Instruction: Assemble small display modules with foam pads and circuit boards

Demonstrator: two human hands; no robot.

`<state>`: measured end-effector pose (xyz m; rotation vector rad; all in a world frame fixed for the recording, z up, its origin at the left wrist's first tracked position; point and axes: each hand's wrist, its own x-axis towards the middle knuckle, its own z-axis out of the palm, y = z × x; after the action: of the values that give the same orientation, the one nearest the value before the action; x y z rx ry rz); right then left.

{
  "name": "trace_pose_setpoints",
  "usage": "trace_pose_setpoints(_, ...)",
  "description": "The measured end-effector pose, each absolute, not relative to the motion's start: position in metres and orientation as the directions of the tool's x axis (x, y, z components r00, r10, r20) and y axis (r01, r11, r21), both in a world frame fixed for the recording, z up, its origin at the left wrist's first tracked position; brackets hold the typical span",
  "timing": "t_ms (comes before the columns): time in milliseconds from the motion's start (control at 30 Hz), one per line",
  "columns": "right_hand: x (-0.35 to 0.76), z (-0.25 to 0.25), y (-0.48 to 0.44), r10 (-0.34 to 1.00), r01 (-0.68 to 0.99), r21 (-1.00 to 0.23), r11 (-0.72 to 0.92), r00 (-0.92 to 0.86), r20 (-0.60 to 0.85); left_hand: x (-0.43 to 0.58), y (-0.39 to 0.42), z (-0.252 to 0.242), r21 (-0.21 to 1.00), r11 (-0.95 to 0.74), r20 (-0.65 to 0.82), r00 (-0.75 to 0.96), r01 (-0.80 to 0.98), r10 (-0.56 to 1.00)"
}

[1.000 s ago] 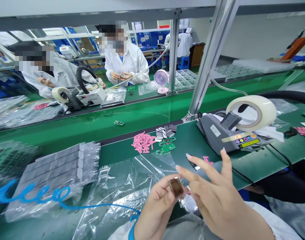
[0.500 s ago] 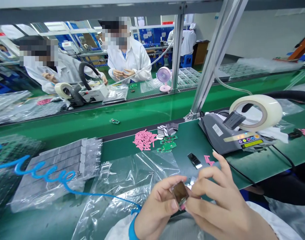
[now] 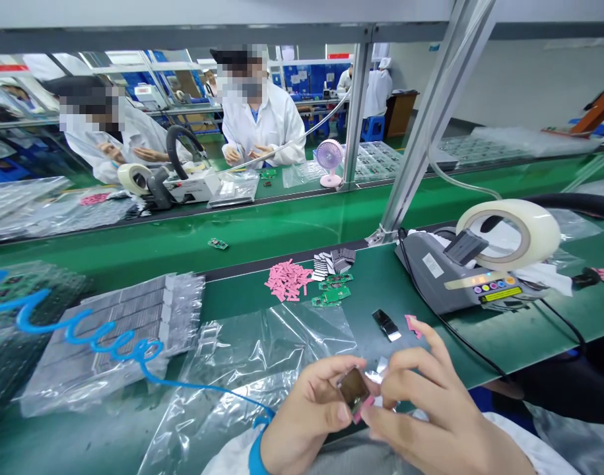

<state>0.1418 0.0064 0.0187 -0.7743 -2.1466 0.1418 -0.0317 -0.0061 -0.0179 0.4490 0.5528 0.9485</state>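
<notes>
A small square piece [image 3: 353, 388] is held above the near edge of the counter [image 3: 368, 284], gripped between the thumb and fingers of the left hand [image 3: 306, 412]. Its flat, brown, glossy face is bordered by a paler rim, and its lower corner is flanked by a pink strip [image 3: 362, 410]. The fingers of the right hand [image 3: 433, 406] are bent and brought close to that strip; whether anything is pinched by them cannot be told.

Beneath and beyond the left hand, the counter is covered by a thin, creased, transparent plastic sheet [image 3: 267, 349], its folds marked by bright glints. Farther back, matt pink strips [image 3: 288, 280] are heaped loosely beside green circuit boards [image 3: 331, 297] with irregular outlines. A shiny black rectangular piece [image 3: 383, 322], tipped with white, is laid flat nearby. A smooth, milky tape roll [image 3: 546, 231] is carried by a grey dispenser [image 3: 433, 274]. The left wrist is encircled by a blue band [image 3: 258, 452], joined to a coiled cord [image 3: 153, 366].
</notes>
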Motion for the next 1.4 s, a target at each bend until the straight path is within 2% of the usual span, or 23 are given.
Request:
trace_pose_setpoints(67,0.147,0.011,0.019,0.555,0.440,-0.356,0.825,-0.509,0.658,-0.037,-0.006,-0.021,0.609,0.485,-0.214,0.459,-0.627,0.862)
trace_pose_setpoints(100,0.149,0.004,0.029,0.588,0.455,-0.381,0.805,-0.526,0.615,-0.040,-0.006,-0.022,0.625,0.465,-0.203,0.445,-0.626,0.872)
trace_pose_setpoints(133,0.149,-0.006,0.040,0.633,0.483,-0.412,0.773,-0.529,0.565,-0.044,-0.006,-0.022,0.644,0.444,-0.197,0.425,-0.623,0.883)
trace_pose_setpoints(200,0.145,-0.032,0.068,0.795,0.661,-0.443,0.606,-0.488,0.360,-0.051,-0.006,-0.022,0.684,0.405,-0.197,0.381,-0.607,0.904)
trace_pose_setpoints(367,0.120,-0.097,0.123,0.900,0.825,-0.362,0.435,-0.411,0.146,-0.066,-0.010,-0.018,0.737,0.363,-0.232,0.291,-0.570,0.928)
trace_pose_setpoints(500,0.106,-0.114,0.138,0.925,0.875,-0.309,0.374,-0.374,0.061,-0.072,-0.014,-0.020,0.752,0.346,-0.264,0.225,-0.561,0.938)
trace_pose_setpoints(633,0.111,-0.106,0.136,0.912,0.861,-0.318,0.396,-0.410,0.026,-0.074,-0.012,-0.023,0.756,0.344,-0.259,0.227,-0.557,0.939)
trace_pose_setpoints(833,0.142,-0.075,0.112,0.811,0.726,-0.440,0.528,-0.585,0.009,-0.068,-0.004,-0.029,0.800,0.330,-0.258,0.209,-0.500,0.943)
trace_pose_setpoints(933,0.150,-0.073,0.106,0.781,0.692,-0.476,0.543,-0.624,-0.016,-0.063,-0.001,-0.030,0.780,0.373,-0.273,0.263,-0.502,0.925)
trace_pose_setpoints(1000,0.155,-0.079,0.108,0.815,0.727,-0.466,0.504,-0.580,-0.024,-0.061,-0.001,-0.029,0.766,0.396,-0.282,0.290,-0.506,0.915)
trace_pose_setpoints(1200,0.182,-0.099,0.123,0.959,0.866,-0.427,0.260,-0.285,0.007,-0.064,-0.003,-0.025,0.775,0.378,-0.261,0.288,-0.506,0.921)
trace_pose_setpoints(1400,0.155,-0.097,0.150,0.950,0.845,-0.446,0.295,-0.308,0.044,-0.064,-0.006,-0.027,0.733,0.404,-0.299,0.274,-0.548,0.914)
